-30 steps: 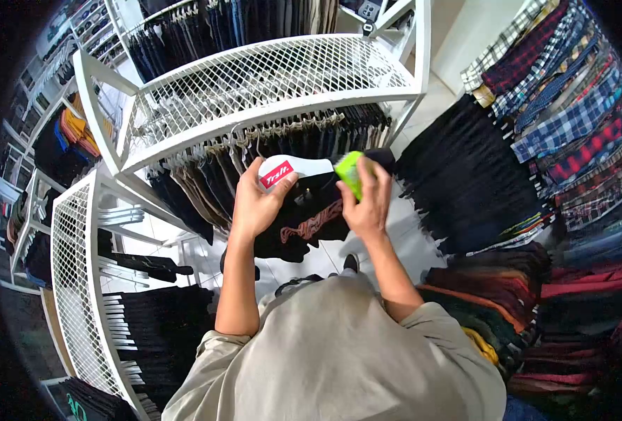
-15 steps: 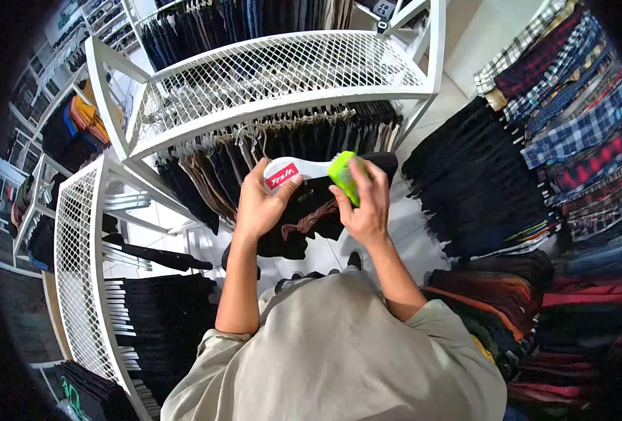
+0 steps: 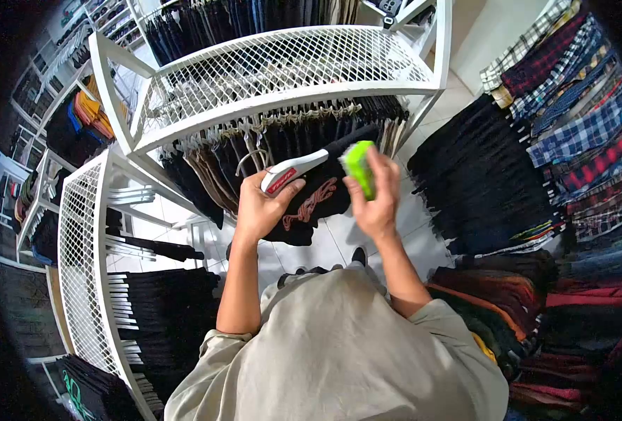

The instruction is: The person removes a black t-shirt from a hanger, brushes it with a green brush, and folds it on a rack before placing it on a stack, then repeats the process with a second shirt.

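My left hand (image 3: 263, 209) is closed on a white hanger (image 3: 295, 172) with a red label; its metal hook curves up to the left. From the hanger's far end hangs a black garment (image 3: 342, 198) with a reddish print. My right hand (image 3: 376, 198) grips a bright green brush (image 3: 359, 168) with pale bristles facing left. The brush is just right of the hanger's end, in front of the dark cloth; whether it touches the cloth I cannot tell.
A white rack with a mesh shelf (image 3: 283, 64) and hanging trousers stands ahead. Another mesh rack (image 3: 83, 259) with black garments is at left. Plaid shirts (image 3: 571, 151), black clothes (image 3: 479, 179) and dark red garments (image 3: 493, 284) hang at right.
The hanger has tilted, its right end now higher, and its hook shows. The brush has moved right, away from the hanger's end. More of the garment's print is visible.
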A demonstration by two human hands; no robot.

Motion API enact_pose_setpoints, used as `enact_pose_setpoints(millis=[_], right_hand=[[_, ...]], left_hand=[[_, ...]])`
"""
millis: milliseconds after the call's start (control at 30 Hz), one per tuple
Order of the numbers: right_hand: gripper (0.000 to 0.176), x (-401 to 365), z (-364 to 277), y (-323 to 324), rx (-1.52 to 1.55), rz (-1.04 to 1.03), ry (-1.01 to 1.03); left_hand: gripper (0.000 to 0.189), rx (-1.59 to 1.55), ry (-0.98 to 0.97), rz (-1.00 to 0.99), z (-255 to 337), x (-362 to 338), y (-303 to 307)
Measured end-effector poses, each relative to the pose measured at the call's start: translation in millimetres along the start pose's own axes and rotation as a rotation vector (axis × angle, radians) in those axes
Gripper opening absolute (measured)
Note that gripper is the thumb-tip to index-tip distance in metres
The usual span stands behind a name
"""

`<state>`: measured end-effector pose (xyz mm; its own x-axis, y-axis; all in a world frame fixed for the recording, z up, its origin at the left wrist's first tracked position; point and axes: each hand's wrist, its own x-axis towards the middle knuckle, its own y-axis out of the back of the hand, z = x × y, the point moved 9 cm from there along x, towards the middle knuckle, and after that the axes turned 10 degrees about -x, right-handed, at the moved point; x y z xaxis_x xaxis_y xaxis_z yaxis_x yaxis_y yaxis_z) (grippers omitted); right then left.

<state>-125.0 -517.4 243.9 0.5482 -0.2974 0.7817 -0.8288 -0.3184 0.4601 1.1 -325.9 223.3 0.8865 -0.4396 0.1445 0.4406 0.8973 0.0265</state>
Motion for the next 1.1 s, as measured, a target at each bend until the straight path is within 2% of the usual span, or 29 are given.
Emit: enact_pose_setpoints(millis=[33,100,167,300,367,400,467,500,567,633,700,767,800,867,900,967,1033,1100], right_hand=[[0.065,0.9,-11.1,-7.6,0.039,-0.028,0.086],[0.064,2.2,-3.7,-17.8,-0.052,-0.044,0.121],[0.062,1.5,48.5,-14.6,-0.072,0.089,-0.151],[0.058,-32.1,160.9,-11.3,-0.270,0.046,-0.602],[0.055,-20.1,134.3,4.7,-0.244,0.083,-0.512],[0.054,-10.6,111.6,8.3,-0.166,0.076,-0.430],[0.051,7.1,55.8,14.6,-0.025,0.076,-0.259],[0.058,10.6,34.9,12.2,0.014,0.058,-0.201],[0.060,15.1,-9.3,0.7,0.070,-0.058,0.002],[0.059,9.8,-19.3,-15.8,0.054,-0.113,0.038],[0.061,11.0,4.6,-20.3,0.006,-0.127,-0.036],[0.060,10.7,56.9,-13.1,-0.134,-0.035,-0.158],[0.056,7.9,90.7,-11.0,-0.237,-0.063,-0.321],[0.050,-9.2,142.3,-0.1,-0.365,-0.046,-0.427],[0.048,-2.6,133.3,14.5,-0.318,-0.018,-0.466],[0.047,19.4,84.3,32.0,-0.174,0.031,-0.386],[0.052,38.5,22.8,26.7,0.036,-0.084,-0.244],[0.055,44.1,-20.9,13.1,0.076,-0.175,-0.080]], left_hand=[[0.025,0.001,-0.001,-0.005,0.2,-0.8,-0.3],[0.025,0.106,0.026,-0.037,-3.2,-4.7,0.2],[0.024,0.149,0.007,-0.033,0.0,-7.6,5.4],[0.021,0.259,-0.058,0.003,2.9,-13.7,19.5],[0.026,0.341,-0.351,-0.010,32.6,-19.6,14.4],[0.034,0.370,-0.308,-0.030,32.7,-19.6,14.0],[0.034,0.414,-0.322,-0.041,37.6,-20.2,12.3],[0.034,0.458,-0.344,-0.059,39.6,-19.8,9.4],[0.039,0.510,-0.365,-0.074,37.8,-18.7,6.9],[0.048,0.577,-0.409,-0.117,38.7,-20.6,1.7],[0.052,0.595,-0.426,-0.115,38.8,-22.9,4.6],[0.061,0.635,-0.470,-0.092,42.5,-24.4,9.9],[0.065,0.630,-0.486,-0.066,45.6,-25.9,13.4],[0.066,0.693,-0.485,-0.083,46.6,-31.7,18.2],[0.066,0.757,-0.490,-0.094,48.4,-30.1,21.0],[0.069,0.705,-0.587,-0.106,44.4,-31.9,21.2],[0.066,0.719,-0.663,-0.135,48.3,-33.5,13.5],[0.064,0.755,-0.702,-0.170,50.1,-33.6,2.3]])
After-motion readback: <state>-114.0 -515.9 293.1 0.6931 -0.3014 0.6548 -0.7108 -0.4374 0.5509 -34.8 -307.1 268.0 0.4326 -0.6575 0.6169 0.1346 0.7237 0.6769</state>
